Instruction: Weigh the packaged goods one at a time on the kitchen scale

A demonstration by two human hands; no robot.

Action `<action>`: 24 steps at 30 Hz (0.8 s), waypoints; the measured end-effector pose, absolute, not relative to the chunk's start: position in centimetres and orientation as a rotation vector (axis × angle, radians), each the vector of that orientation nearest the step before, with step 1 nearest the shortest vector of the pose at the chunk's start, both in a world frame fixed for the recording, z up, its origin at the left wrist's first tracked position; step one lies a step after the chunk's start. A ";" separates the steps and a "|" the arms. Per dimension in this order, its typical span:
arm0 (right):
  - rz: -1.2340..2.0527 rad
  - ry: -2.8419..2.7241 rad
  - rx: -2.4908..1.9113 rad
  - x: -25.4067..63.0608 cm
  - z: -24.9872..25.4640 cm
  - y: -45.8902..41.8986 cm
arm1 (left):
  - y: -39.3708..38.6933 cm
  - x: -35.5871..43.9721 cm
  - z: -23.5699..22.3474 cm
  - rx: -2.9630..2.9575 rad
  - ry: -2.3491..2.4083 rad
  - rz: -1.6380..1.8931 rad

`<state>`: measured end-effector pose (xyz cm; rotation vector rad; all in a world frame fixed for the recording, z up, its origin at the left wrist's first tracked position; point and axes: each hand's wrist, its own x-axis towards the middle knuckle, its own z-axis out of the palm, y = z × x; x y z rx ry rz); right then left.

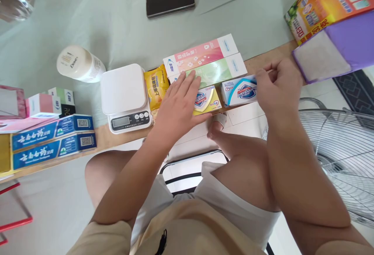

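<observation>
In the head view, the left hand [179, 105] is lying palm down across the middle of the row, its fingers spreading open and straight, gripping nothing; the fingertips are resting over the green-and-white box [214, 72], and the thumb is stretching along the near side of the yellow Safeguard box [206, 100]. Over on the other side, the right hand [280, 85] is bending its fingers inward and pinching the right end of the white-and-blue Safeguard box [239, 90]. That box is lying near the front edge of the desk [122, 29], just right of the yellow one, with a narrow gap showing between them.

Behind the green-and-white box, the pink-and-white box [198, 54] is running alongside it. Left of the hand, a yellow packet [156, 87] is sitting right beside the white scale [124, 91], whose buttons and display are facing the person. Further left, a white Dove container [80, 64] is turning its lid to the camera, and two blue toothpaste boxes [41, 152] are lying side by side near the front edge.

A dark phone [171, 1] is lying well behind the row. Out to the right, an orange box [327, 6] is standing just behind a purple package [350, 44], while a wire-caged fan [344, 157] is showing below, beyond the right forearm.
</observation>
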<state>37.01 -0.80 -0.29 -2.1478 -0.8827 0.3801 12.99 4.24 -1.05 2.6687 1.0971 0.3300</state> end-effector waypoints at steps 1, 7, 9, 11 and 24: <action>0.388 -0.893 -2.153 36.9 -0.5 -0.8 | 4.2 13.0 -1.0 2.674 1.100 0.309; 0.429 -0.930 -2.179 36.1 -0.8 -0.8 | 4.0 13.2 -0.8 2.699 1.122 0.263; 0.400 -0.964 -2.155 36.0 -0.8 -0.8 | 3.9 13.3 -0.8 2.707 1.116 0.262; 0.383 -0.982 -2.141 36.2 -0.7 -0.9 | 3.9 13.3 -0.8 2.708 1.115 0.271; 0.784 -0.894 -2.363 36.3 2.4 -2.7 | 4.2 13.2 -1.1 2.691 1.080 0.294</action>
